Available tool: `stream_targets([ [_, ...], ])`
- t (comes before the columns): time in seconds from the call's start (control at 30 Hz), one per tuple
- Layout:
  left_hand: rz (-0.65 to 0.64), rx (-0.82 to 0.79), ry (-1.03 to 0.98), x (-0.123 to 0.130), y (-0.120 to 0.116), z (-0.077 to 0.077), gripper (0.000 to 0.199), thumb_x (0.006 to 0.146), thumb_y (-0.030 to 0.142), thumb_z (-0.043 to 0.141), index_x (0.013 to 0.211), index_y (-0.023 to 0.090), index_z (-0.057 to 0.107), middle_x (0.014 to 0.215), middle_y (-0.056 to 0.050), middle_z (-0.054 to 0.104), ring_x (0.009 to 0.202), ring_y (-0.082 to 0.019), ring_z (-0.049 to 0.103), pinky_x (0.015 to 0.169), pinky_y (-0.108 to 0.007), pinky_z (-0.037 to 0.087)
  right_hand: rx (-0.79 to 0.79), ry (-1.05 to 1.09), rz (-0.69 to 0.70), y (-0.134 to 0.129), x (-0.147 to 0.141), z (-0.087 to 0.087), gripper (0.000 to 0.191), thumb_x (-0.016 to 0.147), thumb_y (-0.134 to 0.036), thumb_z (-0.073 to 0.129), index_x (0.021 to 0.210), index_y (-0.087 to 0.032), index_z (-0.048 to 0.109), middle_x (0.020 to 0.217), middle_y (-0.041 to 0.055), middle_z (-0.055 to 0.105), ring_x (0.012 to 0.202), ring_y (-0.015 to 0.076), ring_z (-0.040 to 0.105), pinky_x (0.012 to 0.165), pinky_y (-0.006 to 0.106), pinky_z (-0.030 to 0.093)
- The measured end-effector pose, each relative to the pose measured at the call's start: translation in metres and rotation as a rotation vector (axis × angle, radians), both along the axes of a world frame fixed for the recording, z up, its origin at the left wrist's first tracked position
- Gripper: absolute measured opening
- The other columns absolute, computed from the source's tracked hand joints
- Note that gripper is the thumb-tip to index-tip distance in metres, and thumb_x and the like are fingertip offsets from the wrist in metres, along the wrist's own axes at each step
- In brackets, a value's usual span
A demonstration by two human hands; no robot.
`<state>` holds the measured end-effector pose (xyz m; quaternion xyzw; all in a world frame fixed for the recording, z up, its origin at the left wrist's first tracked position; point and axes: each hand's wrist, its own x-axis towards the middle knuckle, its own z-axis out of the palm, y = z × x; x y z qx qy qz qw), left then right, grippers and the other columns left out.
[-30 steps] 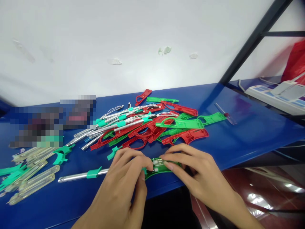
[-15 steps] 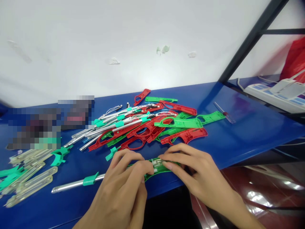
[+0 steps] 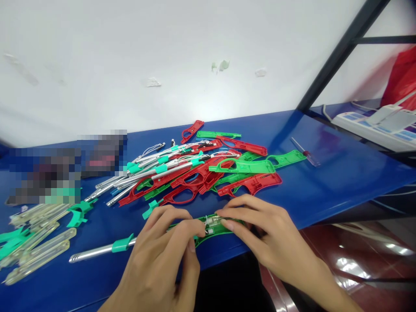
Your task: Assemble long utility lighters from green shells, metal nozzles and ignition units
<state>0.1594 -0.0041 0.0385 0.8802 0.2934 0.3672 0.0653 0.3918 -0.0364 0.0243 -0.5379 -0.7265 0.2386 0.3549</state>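
Observation:
At the table's front edge lies an open green lighter handle half [image 3: 224, 229], its hollow side up, with a clear plastic part [image 3: 212, 220] and small white pieces inside. A silver metal tube [image 3: 94, 252] carrying a teal clip [image 3: 121, 244] sticks out to the left, partly behind my left hand [image 3: 165, 251]. That hand's fingers are bent around the handle half's left part, the index fingertip down at the inner pieces. My right hand [image 3: 269, 232] pinches the right part, thumb and index finger at the clear part. The handle half's right end is mostly hidden under my fingers.
Behind my hands lies a pile of red handle halves [image 3: 251, 185], green handle halves [image 3: 247, 166] and silver tubes with wires [image 3: 143, 173]. Clear fuel tanks [image 3: 48, 253] are at left. A screwdriver [image 3: 308, 156] lies at right, near a power strip [image 3: 373, 128].
My left index finger has drawn back slightly to the left, showing more of the white pieces in the handle half. My right hand stays nearly where it was. The view has shifted slightly.

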Motion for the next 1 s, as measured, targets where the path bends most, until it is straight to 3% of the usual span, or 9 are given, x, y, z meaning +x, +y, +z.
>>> stream_targets([
  [0.53, -0.009, 0.073, 0.064, 0.0012, -0.0039, -0.0007, 0.034, 0.088, -0.002, 0.052, 0.115, 0.016, 0.061, 0.099, -0.004, 0.072, 0.104, -0.019, 0.061, 0.098, -0.037, 0.044, -0.012, 0.029, 0.015, 0.0003, -0.0002, 0.0009, 0.02, 0.107, -0.025, 0.062, 0.115, -0.033, 0.078, 0.114, -0.0032, 0.074, 0.098, 0.0126, 0.072, 0.087, 0.023, 0.055],
  [0.73, -0.01, 0.106, 0.073, 0.0038, -0.004, 0.0023, 0.03, 0.088, 0.0, 0.05, 0.109, 0.019, 0.059, 0.093, -0.001, 0.072, 0.095, -0.02, 0.062, 0.09, -0.038, 0.046, -0.011, 0.019, 0.01, -0.0001, -0.0004, 0.0011, 0.02, 0.107, -0.024, 0.062, 0.115, -0.032, 0.078, 0.114, -0.0023, 0.074, 0.099, 0.0138, 0.072, 0.088, 0.025, 0.055],
  [1.0, 0.049, -0.001, 0.107, -0.0013, -0.0081, -0.0002, 0.03, 0.088, 0.006, 0.053, 0.114, 0.02, 0.061, 0.097, -0.003, 0.066, 0.097, -0.02, 0.061, 0.093, -0.038, 0.046, -0.014, 0.004, 0.008, -0.0004, 0.0004, 0.0012, 0.02, 0.107, -0.026, 0.061, 0.116, -0.032, 0.078, 0.115, -0.0018, 0.075, 0.1, 0.0145, 0.073, 0.09, 0.025, 0.056],
])
